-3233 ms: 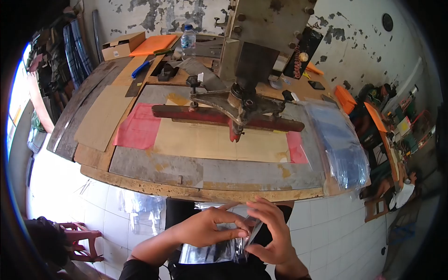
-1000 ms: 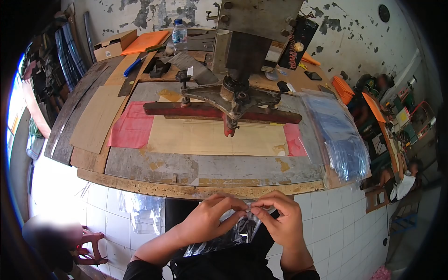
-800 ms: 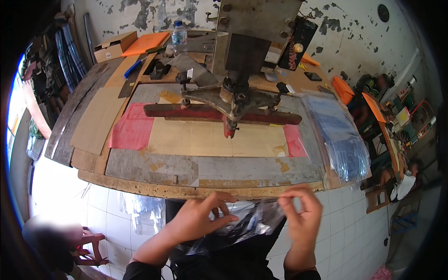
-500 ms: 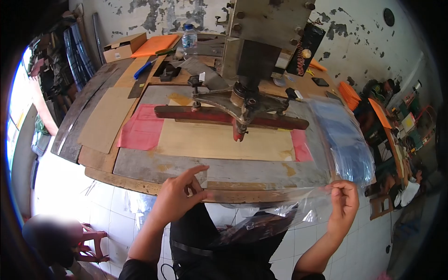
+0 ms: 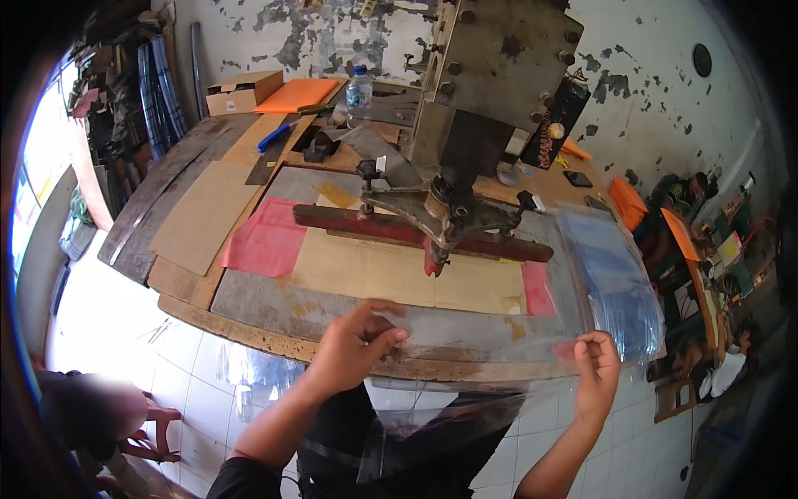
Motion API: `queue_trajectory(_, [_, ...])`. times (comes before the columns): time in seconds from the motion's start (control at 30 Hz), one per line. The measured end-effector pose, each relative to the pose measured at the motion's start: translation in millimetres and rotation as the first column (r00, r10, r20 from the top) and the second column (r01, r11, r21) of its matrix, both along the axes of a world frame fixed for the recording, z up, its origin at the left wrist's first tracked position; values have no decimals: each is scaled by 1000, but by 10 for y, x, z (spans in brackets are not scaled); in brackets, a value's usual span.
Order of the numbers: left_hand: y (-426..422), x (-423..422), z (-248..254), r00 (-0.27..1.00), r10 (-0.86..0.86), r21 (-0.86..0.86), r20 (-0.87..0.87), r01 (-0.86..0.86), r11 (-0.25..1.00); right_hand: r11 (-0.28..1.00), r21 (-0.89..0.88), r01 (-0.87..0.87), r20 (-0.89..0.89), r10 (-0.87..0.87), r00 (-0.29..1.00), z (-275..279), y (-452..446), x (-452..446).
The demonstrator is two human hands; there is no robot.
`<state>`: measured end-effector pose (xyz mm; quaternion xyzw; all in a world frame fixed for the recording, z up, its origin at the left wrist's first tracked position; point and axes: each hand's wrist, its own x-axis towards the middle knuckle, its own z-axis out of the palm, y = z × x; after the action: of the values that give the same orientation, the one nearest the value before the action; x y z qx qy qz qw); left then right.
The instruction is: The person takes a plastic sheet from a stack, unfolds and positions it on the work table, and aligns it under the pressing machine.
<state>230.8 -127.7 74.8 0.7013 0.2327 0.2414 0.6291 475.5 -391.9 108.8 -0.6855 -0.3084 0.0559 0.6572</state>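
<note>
My left hand (image 5: 353, 349) pinches one end of a clear plastic sheet (image 5: 457, 397) between thumb and finger, above the front edge of the table. At the opposite end, my right hand (image 5: 595, 370) grips the sheet with curled fingers. The film spans both hands, and its loose part droops in front of my dark clothes. Beyond the hands, a cream board (image 5: 366, 279) lies over pink material (image 5: 270, 237) on a grey plate (image 5: 249, 295). A metal press head with a dark red bar (image 5: 391, 235) hangs over the board.
A stack of bluish clear plastic sheets (image 5: 615, 279) lies at the table's right. A brown board (image 5: 204, 216), blue-handled cutter (image 5: 274, 137), water bottle (image 5: 359, 93) and cardboard box (image 5: 243, 91) are on the left and back. Another person (image 5: 83, 412) is at lower left.
My left hand has moved right and my right hand slightly left, bringing the sheet's ends closer together. The whole view has shifted slightly.
</note>
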Motion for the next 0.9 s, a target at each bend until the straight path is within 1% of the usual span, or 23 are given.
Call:
queue_trajectory(0.03, [30, -2, -3, 1000, 1, 2, -1, -1, 1000, 996, -83, -27, 5, 27, 1000, -13, -4, 22])
queue_trajectory(0.07, [76, -15, -20, 995, -6, -27, 97, 9, 1000, 996, -79, -27, 3, 27, 1000, -58, 6, 73])
queue_trajectory(0.1, [120, -28, -16, 981, -11, -54, 194, 22, 998, 993, -99, -69, -39, 65, 997, -137, 32, 143])
queue_trajectory(0.13, [148, -55, 49, 992, -23, -14, 123, 25, 1000, 987, -119, -111, -82, 102, 991, -208, 62, 192])
queue_trajectory(0.17, [208, -72, 29, 992, -24, -11, 120, 25, 1000, 987, -115, -111, -84, 102, 991, -251, 106, 214])
queue_trajectory(0.23, [353, -115, -72, 991, -119, 205, -61, 130, 970, 982, -125, -140, -117, 126, 985, -319, 221, 257])
queue_trajectory(0.27, [404, -132, -99, 991, -117, 206, -65, 129, 970, 982, -123, -142, -121, 128, 984, -363, 277, 294])
queue_trajectory(0.33, [480, -165, -135, 986, -116, 270, -117, 144, 952, 970, -147, -193, -67, 185, 980, -455, 380, 370])
queue_trajectory(0.37, [514, -183, -135, 986, -115, 269, -120, 144, 952, 970, -147, -195, -70, 187, 980, -495, 444, 392])
queue_trajectory(0.43, [587, -218, -128, 983, -121, 149, -137, 141, 979, 967, -147, -206, -19, 206, 978, -576, 595, 412])
queue_trajectory(0.47, [614, -232, -142, 983, -116, 150, -139, 137, 979, 967, -146, -211, -21, 210, 977, -617, 646, 422])
queue_trajectory(0.53, [664, -245, -203, 995, -99, 2, -14, 99, 995, 957, -184, -223, 43, 234, 971, -709, 729, 439])
queue_trajectory(0.57, [682, -256, -246, 995, -98, 1, -15, 98, 995, 957, -185, -223, 42, 235, 971, -795, 768, 451])
queue_trajectory(0.63, [697, -249, -357, 999, -51, 159, 6, 49, 986, 969, -95, -230, 39, 235, 971, -994, 819, 463])
queue_trajectory(0.67, [689, -231, -394, 998, -59, 153, 5, 58, 987, 970, -68, -231, 1, 232, 973, -1035, 832, 437])
queue_trajectory(0.73, [666, -201, -455, 996, 12, 225, 91, -33, 974, 974, -56, -218, 13, 219, 976, -1041, 822, 403])
queue_trajectory(0.77, [676, -212, -472, 996, 6, 220, 86, -25, 975, 977, -36, -211, 27, 212, 977, -1040, 807, 388])
queue_trajectory(0.8, [699, -239, -475, 999, -13, 302, 52, -4, 953, 978, -39, -203, 21, 204, 979, -1032, 791, 380])
queue_trajectory(0.83, [708, -243, -463, 999, -30, 383, 18, 21, 924, 974, -70, -215, 79, 220, 972, -1014, 780, 383])
queue_trajectory(0.87, [681, -239, -399, 999, -39, 381, 16, 30, 924, 969, -103, -225, 137, 238, 961, -1000, 775, 392])
queue_trajectory(0.9, [637, -250, -300, 1000, 4, 254, -24, 2, 967, 971, -106, -216, 136, 229, 964, -990, 777, 396])
